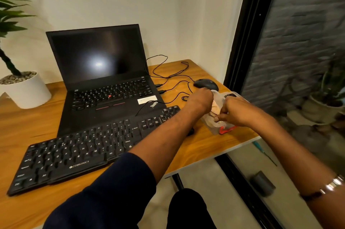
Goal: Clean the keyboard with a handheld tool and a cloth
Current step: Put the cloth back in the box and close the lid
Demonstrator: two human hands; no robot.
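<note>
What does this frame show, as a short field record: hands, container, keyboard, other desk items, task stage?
hands: left hand and right hand both at the container, fingers curled on it or its contents
container: clear plastic, by the desk's right edge, beige cloth inside
keyboard: black, untouched, lying in front of the laptop
other: mouse, potted plant
stage: fetching supplies; cleaning not started

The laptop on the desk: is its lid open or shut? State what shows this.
Open. The laptop has its screen standing upright behind its own keys, which are in plain view. The screen is dark apart from a reflected glare.
</note>
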